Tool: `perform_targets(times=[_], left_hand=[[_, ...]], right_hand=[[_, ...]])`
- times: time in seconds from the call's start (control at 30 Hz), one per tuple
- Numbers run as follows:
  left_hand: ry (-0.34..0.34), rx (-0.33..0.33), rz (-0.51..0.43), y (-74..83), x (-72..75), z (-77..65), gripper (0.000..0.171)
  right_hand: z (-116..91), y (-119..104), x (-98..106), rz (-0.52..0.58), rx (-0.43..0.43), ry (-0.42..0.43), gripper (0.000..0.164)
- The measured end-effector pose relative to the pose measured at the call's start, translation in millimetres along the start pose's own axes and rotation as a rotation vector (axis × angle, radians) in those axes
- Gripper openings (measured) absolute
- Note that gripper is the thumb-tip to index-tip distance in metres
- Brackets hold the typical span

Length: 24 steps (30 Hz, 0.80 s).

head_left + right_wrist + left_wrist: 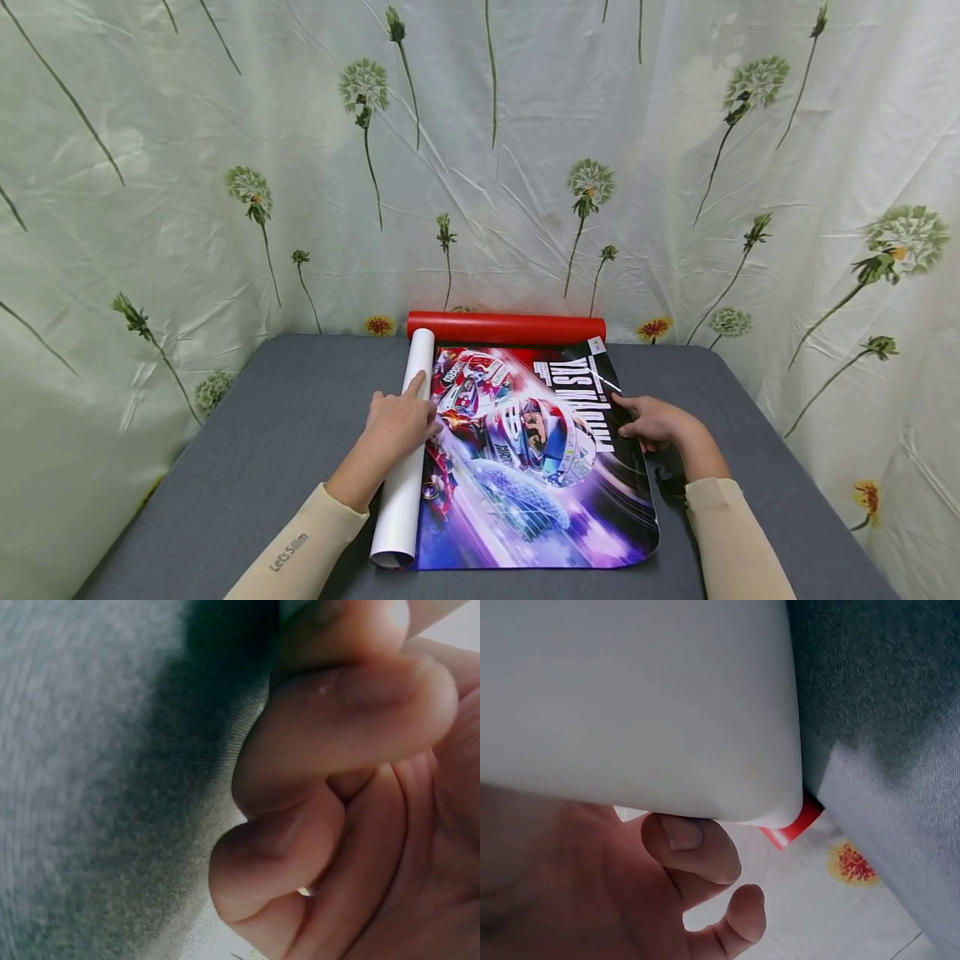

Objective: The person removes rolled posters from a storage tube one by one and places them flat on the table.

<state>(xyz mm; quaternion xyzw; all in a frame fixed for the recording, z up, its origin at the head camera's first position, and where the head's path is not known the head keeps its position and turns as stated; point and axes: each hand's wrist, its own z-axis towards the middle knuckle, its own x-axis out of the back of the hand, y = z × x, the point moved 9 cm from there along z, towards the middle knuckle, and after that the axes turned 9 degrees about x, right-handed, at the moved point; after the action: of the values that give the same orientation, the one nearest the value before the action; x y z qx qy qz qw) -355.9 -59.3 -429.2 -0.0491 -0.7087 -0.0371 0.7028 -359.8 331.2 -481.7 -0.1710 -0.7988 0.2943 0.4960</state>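
A poster [517, 450] printed with a racing helmet and bright streaks lies partly unrolled on the grey table. Its left part is still a white roll [401, 508], seen close up as a pale curved surface in the left wrist view. My left hand [397, 429] rests on that roll, index finger stretched along it and the others loosely bent. At the poster's right edge, my right hand [660, 423] pinches the sheet with the thumb on top. Curled fingers [337, 742] fill the right wrist view, where the sheet itself is hard to make out.
Behind the poster, a red roll [506, 327] lies crosswise at the back of the grey table [247, 467]. A pale curtain with dandelion prints [480, 167] hangs behind and at the sides. Something dark [670, 483] shows beside the right wrist.
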Motion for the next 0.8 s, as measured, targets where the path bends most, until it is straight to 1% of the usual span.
perform_targets(times=[0.2,0.33,0.6,0.67,0.8], left_hand=[[-0.013,-0.005,0.007,0.0,-1.1,0.1,0.013],[-0.022,-0.008,0.005,-0.7,-2.8,-0.1,0.014],[0.013,-0.006,0.024,-1.4,-0.9,1.3,0.019],[0.011,-0.006,0.023,-1.3,-1.2,1.6,0.020],[0.008,-0.006,0.013,-1.6,-0.7,1.8,0.014]], right_hand=[[-2.2,1.1,0.9,-0.004,-0.003,-0.004,0.079],[-3.9,1.8,1.5,0.009,-0.013,-0.014,0.079],[-6.4,3.4,4.9,0.004,-0.037,-0.015,0.078],[-6.9,3.6,4.9,0.002,-0.038,-0.016,0.077],[-6.9,5.2,4.6,0.013,-0.041,-0.003,0.076]])
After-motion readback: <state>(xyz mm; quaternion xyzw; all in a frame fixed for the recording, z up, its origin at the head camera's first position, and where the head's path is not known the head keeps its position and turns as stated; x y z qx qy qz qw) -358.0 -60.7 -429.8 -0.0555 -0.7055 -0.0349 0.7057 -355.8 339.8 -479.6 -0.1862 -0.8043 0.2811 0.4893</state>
